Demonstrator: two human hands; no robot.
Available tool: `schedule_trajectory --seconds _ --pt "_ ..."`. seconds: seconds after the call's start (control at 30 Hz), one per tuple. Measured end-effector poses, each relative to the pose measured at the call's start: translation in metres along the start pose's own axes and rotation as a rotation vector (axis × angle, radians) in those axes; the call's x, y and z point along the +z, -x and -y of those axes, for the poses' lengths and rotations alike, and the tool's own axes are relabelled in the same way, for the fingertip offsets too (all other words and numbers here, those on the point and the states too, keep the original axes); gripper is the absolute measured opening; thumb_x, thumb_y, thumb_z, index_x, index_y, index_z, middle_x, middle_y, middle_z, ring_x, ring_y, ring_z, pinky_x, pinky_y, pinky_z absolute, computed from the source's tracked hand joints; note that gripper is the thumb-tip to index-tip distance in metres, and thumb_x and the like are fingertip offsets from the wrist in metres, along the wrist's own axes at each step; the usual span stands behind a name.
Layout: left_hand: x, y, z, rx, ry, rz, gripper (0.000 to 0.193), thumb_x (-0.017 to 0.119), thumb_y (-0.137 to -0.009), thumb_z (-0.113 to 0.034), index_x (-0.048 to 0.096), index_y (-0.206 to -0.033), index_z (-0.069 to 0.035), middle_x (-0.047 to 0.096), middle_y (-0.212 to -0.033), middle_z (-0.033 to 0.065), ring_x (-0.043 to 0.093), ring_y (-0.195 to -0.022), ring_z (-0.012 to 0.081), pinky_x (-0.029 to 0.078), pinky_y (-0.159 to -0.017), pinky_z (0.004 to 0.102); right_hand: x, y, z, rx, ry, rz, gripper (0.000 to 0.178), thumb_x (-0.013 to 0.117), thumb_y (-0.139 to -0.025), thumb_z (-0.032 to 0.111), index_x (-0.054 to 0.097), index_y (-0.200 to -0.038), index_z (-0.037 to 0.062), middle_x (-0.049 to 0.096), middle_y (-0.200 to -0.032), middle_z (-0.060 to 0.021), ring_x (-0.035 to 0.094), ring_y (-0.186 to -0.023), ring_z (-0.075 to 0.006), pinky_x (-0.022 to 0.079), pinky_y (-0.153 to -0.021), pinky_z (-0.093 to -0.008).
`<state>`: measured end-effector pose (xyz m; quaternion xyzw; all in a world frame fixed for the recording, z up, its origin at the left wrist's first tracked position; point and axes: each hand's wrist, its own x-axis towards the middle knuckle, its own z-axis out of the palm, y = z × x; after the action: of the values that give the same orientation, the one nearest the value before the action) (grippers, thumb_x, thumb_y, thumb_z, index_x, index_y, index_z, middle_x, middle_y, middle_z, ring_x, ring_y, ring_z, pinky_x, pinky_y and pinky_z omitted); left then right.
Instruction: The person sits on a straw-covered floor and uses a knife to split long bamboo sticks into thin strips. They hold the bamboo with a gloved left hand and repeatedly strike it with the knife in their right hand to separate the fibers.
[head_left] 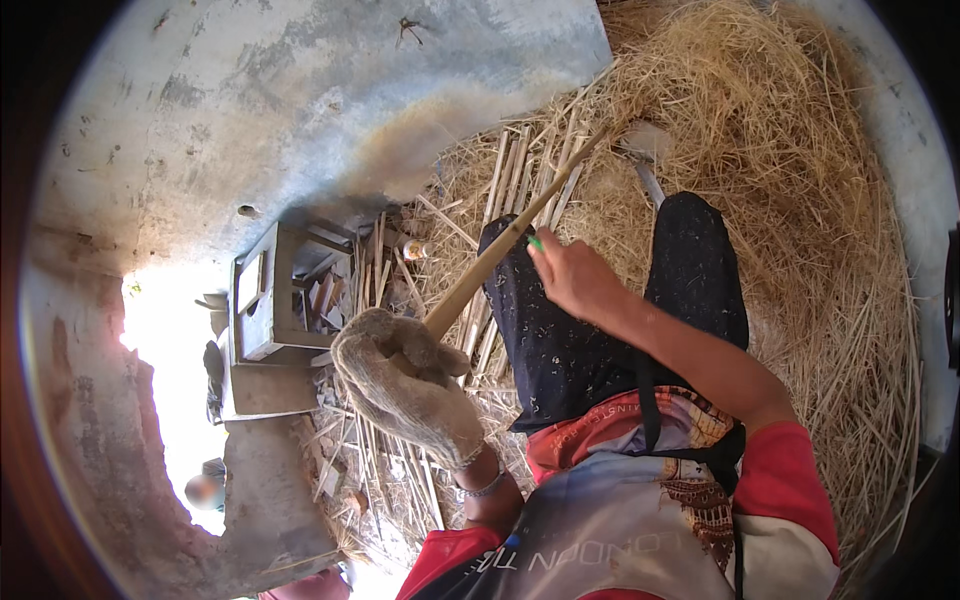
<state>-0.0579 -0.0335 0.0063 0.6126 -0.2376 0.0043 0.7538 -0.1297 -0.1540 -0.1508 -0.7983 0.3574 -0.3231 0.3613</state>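
A long split bamboo strip (482,272) slants from the lower left up to the far straw, passing over my left knee. My left hand (405,382), in a dirty knitted work glove, is closed round its near end. My bare right hand (580,282) is closed beside the middle of the strip, just above my left thigh. A small green piece (536,242) shows at its fingertips; the rest of that object is hidden in the grip. Between my knees, a flat metal blade (650,184) points toward a pale round block (646,142).
Loose bamboo shavings (770,120) heap up at the far right. Several cut bamboo strips (512,170) lie past my left knee. On the left stand a battered wooden cabinet (282,300) and a plastered wall (250,110). A person (206,490) is visible through the bright opening.
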Motion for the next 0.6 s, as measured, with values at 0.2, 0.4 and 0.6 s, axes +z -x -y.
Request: schedule_trajectory --seconds 0.2,0.4,0.6 --pt "-0.002 0.005 -0.003 0.002 -0.021 0.017 0.034 0.044 -0.101 -0.037 0.056 -0.093 -0.006 0.047 -0.061 0.002 0.043 -0.038 0.0103 0.034 -0.032 0.021 -0.018 0.0 0.009 -0.149 0.005 0.041 0.027 0.05 -0.1 0.023 0.051 -0.11 -0.0014 0.056 -0.05 -0.0155 0.062 -0.048 -0.0373 0.047 -0.042 -0.0489" --pt "0.005 0.008 -0.004 -0.003 -0.051 0.074 0.033 0.042 -0.1 -0.035 0.056 -0.09 -0.007 0.049 -0.061 0.0032 0.044 -0.037 0.0101 0.034 -0.032 0.0213 -0.016 -0.014 -0.03 -0.11 0.035 -0.107 0.027 0.053 -0.1 0.025 0.056 -0.103 -0.0023 0.056 -0.051 -0.0177 0.06 -0.048 -0.037 0.047 -0.044 -0.047" --pt "-0.001 0.0 0.0 0.124 -0.127 0.061 0.036 0.038 -0.102 -0.034 0.056 -0.089 -0.006 0.05 -0.06 0.0025 0.045 -0.036 0.0096 0.033 -0.031 0.0206 -0.02 -0.009 -0.006 -0.057 -0.038 0.09 0.028 0.053 -0.1 0.023 0.055 -0.108 -0.0038 0.058 -0.056 -0.0206 0.062 -0.051 -0.0374 0.049 -0.047 -0.0478"
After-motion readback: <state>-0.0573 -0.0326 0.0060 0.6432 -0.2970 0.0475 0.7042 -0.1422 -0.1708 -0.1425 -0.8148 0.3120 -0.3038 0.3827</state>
